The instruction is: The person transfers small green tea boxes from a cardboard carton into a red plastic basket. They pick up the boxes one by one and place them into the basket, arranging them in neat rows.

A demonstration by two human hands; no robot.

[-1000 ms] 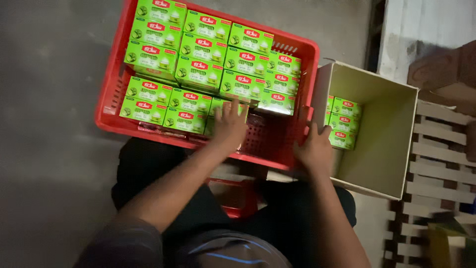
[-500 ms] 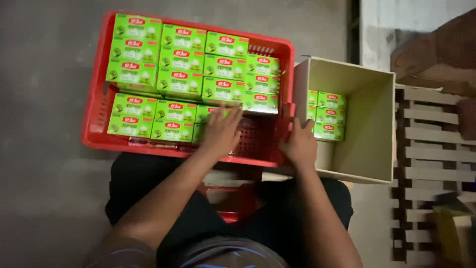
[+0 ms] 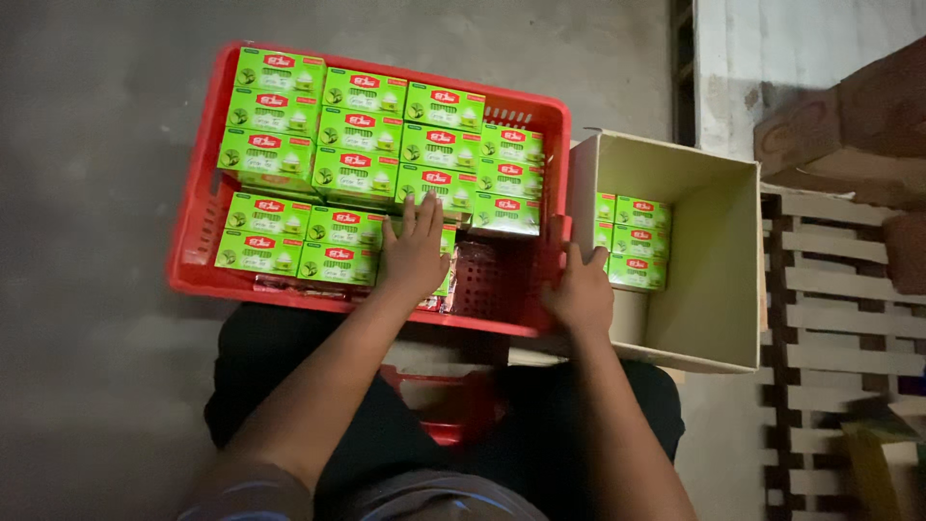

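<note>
Crate [image 3: 198,270], red plastic, is sitting on the grey floor [image 3: 87,145] in front of the seated person and holding rows of green boxes [image 3: 362,169], most of them lying flat with the printed face up. Near right corner of the crate is showing bare lattice, so the stock is partly drawn down there. Carton [image 3: 719,280], pale cardboard with its top open, is standing just beside the crate on the right and is holding a small stack of the same green boxes [image 3: 632,241] against its left wall; the greater part of its inside is lying unfilled. Judging from that, only a small share of the boxes is sitting in the carton and the bulk is waiting in the crate.

Left hand [image 3: 417,253] is lying flat, fingers spread, on a green box [image 3: 446,253] in the crate's near row; it is pressing on top, not clamped around it. Right hand [image 3: 582,289] is resting at the junction of crate rim and carton wall, fingers curled over the edge (whether it is gripping rim, wall or both, I cannot tell).

Dark wrapped items [image 3: 473,265] are lying low in the crate by the left hand; their kind is hard to make out. Wooden slats [image 3: 839,289] are showing at the right, cut off by the frame. Depth of the box layers is hidden, so a count is not possible.
</note>
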